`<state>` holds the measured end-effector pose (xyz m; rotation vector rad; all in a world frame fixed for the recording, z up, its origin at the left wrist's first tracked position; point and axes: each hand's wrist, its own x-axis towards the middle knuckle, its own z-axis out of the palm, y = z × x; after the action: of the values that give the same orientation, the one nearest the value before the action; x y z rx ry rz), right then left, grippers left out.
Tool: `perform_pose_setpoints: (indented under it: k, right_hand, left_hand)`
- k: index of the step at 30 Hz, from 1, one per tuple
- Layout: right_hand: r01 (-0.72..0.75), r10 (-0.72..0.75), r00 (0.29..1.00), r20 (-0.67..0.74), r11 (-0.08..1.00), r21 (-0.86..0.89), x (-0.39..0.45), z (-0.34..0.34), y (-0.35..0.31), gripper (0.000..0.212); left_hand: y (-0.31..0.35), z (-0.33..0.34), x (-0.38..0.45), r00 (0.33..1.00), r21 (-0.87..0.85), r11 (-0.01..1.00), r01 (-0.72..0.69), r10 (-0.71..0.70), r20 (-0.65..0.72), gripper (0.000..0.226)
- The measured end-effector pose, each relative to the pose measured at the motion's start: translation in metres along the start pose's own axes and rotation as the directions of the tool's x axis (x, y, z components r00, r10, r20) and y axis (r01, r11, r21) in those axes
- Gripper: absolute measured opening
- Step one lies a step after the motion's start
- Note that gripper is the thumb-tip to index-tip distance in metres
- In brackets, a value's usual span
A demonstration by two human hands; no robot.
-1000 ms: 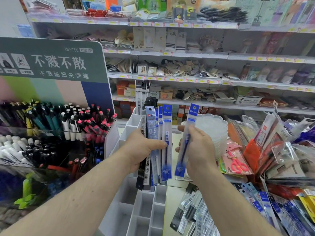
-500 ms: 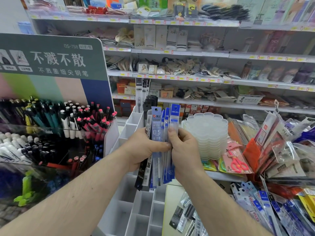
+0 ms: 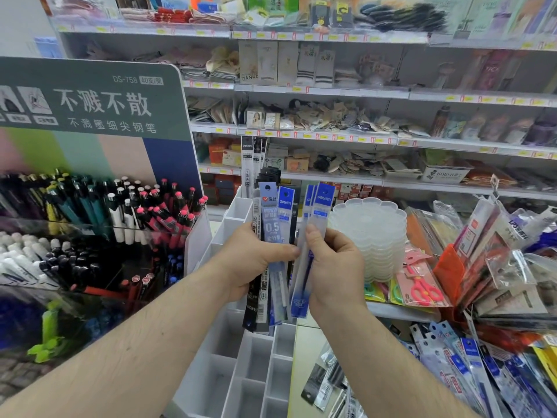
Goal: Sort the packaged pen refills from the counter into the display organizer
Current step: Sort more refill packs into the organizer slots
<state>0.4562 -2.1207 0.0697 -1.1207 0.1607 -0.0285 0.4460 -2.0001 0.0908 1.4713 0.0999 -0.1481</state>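
Note:
My left hand grips a fanned bundle of packaged pen refills, blue and black packs standing upright above the white display organizer. My right hand pinches blue-topped refill packs just right of that bundle, thumb on the front. The two hands touch at the fingertips. More refill packs stand in a rear slot of the organizer. Loose refill packs lie heaped on the counter at lower right.
A pen display stand with a green sign fills the left. A stack of clear plastic trays stands right of my hands, with packaged scissors beside it. Stocked shop shelves run along the back.
My right hand brought its blue refill pack in against the left-hand bundle, then shifted slightly right with blue packs pinched. The left hand kept its bundle in place.

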Motion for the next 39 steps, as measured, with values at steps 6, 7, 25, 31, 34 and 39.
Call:
perform_pose_setpoints:
  k: [6,7,25,31,34,39]
  right_hand:
    - [-0.048,0.055,0.989,0.136,0.997,-0.056,0.002,-0.002,-0.002,0.010]
    - [-0.044,0.065,0.979,0.191,0.993,-0.111,0.002,-0.004,-0.005,0.010]
    - [0.119,-0.087,0.992,0.096,0.905,-0.409,0.086,-0.045,0.002,0.010]
    - [0.248,-0.177,0.968,0.175,0.755,-0.608,0.119,-0.018,0.030,0.018]
    - [0.277,-0.169,0.960,0.222,0.686,-0.673,0.128,-0.009,0.038,0.003]
    - [0.259,-0.044,0.957,0.287,0.580,-0.773,0.139,0.000,0.055,0.004]
  left_hand:
    - [-0.001,0.002,0.001,0.998,0.066,0.996,-0.063,0.064,-0.012,0.039]
    - [-0.001,0.002,0.001,0.998,0.070,0.995,-0.067,0.068,-0.008,0.039]
    - [0.010,-0.006,0.002,0.901,-0.261,0.906,-0.333,0.224,-0.373,0.019]
    - [0.009,-0.006,0.003,0.896,-0.262,0.907,-0.331,0.215,-0.387,0.019]
    - [0.009,-0.006,0.004,0.895,-0.244,0.911,-0.332,0.223,-0.387,0.022]
    - [0.010,-0.005,0.004,0.888,-0.218,0.913,-0.345,0.243,-0.391,0.027]
